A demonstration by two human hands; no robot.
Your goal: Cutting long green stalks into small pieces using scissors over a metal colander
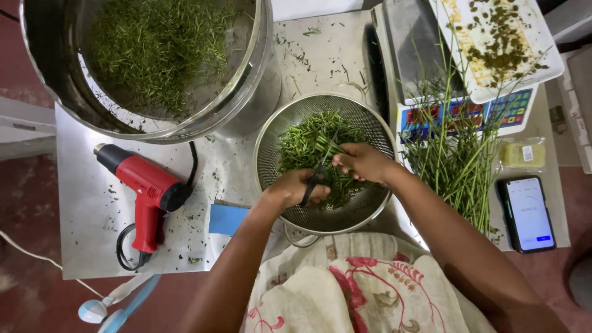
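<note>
Scissors (314,179) gripped in left hand (290,190); green stems (336,154) pinched by right hand (364,161) over colander (271,148) at bench's near edge. Colander partly filled with cut pieces; uncut bundle (456,160) left at right edge.

Both bare forearms reached forward from the bottom edge, converging at centre, left hand (290,190) curled into a closed grip, knuckles up, right hand (364,163) just beyond it, fingers pinched together, wrist bent inward, hands nearly touching
</note>
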